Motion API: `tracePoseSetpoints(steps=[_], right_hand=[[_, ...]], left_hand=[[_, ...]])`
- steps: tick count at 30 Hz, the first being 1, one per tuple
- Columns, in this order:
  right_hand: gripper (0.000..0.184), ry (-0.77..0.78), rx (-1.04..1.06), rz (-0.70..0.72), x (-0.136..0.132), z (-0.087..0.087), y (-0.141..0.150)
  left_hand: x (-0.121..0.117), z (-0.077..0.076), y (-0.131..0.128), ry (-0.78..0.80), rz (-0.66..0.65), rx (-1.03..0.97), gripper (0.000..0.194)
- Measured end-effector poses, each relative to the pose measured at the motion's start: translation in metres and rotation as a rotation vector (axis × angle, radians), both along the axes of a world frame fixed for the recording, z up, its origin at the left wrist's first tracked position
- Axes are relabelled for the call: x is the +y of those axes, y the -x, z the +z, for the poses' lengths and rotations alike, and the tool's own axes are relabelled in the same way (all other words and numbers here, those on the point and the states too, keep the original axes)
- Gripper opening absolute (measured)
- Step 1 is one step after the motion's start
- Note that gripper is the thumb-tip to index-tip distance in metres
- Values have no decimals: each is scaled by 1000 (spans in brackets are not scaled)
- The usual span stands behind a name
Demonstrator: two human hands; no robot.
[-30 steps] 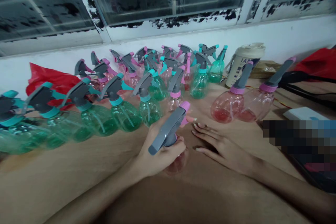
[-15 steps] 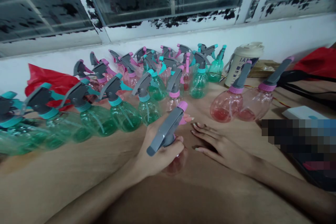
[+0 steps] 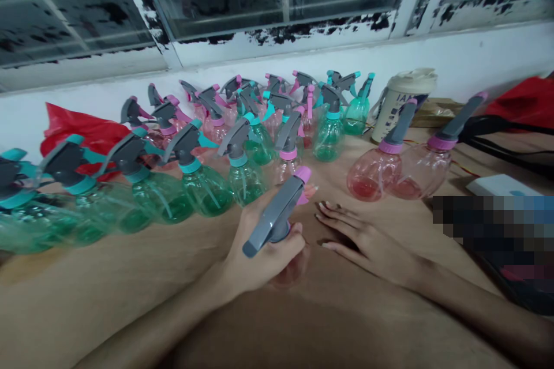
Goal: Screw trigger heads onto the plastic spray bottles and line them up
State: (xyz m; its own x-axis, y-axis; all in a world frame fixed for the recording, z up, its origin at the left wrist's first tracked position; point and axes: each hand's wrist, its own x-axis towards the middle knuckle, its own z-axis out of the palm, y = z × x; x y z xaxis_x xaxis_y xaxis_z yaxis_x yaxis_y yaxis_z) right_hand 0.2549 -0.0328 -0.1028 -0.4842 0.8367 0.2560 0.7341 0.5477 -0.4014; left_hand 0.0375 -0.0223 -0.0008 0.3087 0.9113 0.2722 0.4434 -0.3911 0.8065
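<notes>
In front of me my left hand (image 3: 264, 248) is wrapped round the neck of a pink spray bottle (image 3: 279, 207), which has a grey trigger head with a pink nozzle tip. Most of that bottle's body is hidden behind the hand. To its right my right hand (image 3: 367, 245) lies palm down on the wooden table (image 3: 367, 323), fingers stretched out and holding nothing. Beyond the right hand stand two pink spray bottles, a nearer one (image 3: 374, 176) and a paler one (image 3: 426, 167). A green spray bottle (image 3: 208, 190) is in the row left of my left hand.
Several more green and pink spray bottles (image 3: 329, 132) crowd towards the wall. A white cup (image 3: 402, 104), black cables (image 3: 497, 132) and a white box (image 3: 502, 187) are on the right. Red plastic (image 3: 86, 132) lies behind the left row; a blurred-out dark object is at far right.
</notes>
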Motion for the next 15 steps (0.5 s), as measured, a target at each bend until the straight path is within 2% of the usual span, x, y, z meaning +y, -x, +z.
tracePoseSetpoints(steps=[4, 11, 15], right_hand=[[50, 5, -9, -1, 0, 0, 0], [50, -4, -4, 3, 0, -2, 0], [51, -5, 12, 0, 0, -1, 0]], left_hand=[[0, -1, 0, -19, -29, 29, 14], [-2, 4, 2, 116, -76, 13, 23], [-2, 6, 1, 95, -85, -47, 23]])
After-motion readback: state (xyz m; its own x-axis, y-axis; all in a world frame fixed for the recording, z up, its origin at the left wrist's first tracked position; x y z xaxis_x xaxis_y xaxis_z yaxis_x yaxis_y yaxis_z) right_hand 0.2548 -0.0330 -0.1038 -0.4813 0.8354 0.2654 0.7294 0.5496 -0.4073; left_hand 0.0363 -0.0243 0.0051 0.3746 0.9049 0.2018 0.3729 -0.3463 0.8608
